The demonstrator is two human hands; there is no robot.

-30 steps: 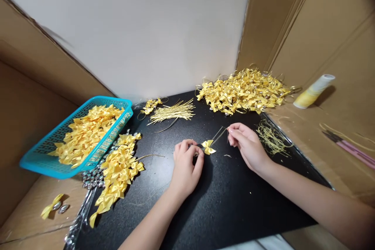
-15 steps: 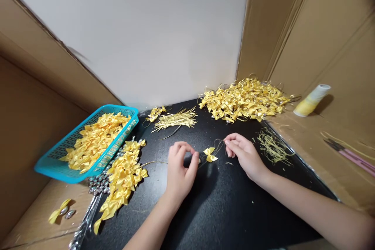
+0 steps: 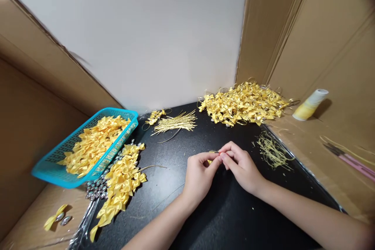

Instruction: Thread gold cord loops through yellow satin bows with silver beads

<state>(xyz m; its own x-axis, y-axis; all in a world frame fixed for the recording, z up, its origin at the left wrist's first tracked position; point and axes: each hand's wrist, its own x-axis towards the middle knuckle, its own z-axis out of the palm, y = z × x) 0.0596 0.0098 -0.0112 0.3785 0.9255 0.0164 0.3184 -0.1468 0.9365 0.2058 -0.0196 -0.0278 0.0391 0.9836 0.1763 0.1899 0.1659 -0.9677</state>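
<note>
Head view finds both hands brought together over the black tabletop (image 3: 234,226), and that closing-in is the fresh change: half a second ago they were apart, with a yellow ribbon bow (image 3: 209,161) in plain sight between them. Now that bow is mostly hidden, only a yellow sliver of it showing in the gap between thumb and forefinger of the left hand (image 3: 199,174). A short length of thin cord (image 3: 215,151) shows just above the left forefinger and runs into the fingertips of the right hand (image 3: 241,166), which pinch it closely. The left thumb and forefinger curve round into a narrow ring whose tips touch the right fingertips; I cannot tell what, if anything, they grip. For the work, this seems to mean a change from one hand drawing the cord out to both hands working at one small spot on it, though whether a knot or twist is forming is hidden. The surroundings look unchanged: the turquoise basket (image 3: 47,175) of bows stands at the left, with loose yellow bows (image 3: 123,181) and silver beads (image 3: 96,191) beside it. A bundle of gold cords (image 3: 175,122) lies beyond the hands, a heap of corded bows (image 3: 246,104) behind to the right, and cord scraps (image 3: 272,150) near the right forearm, with pink-handled snips (image 3: 350,162) farther right.
</note>
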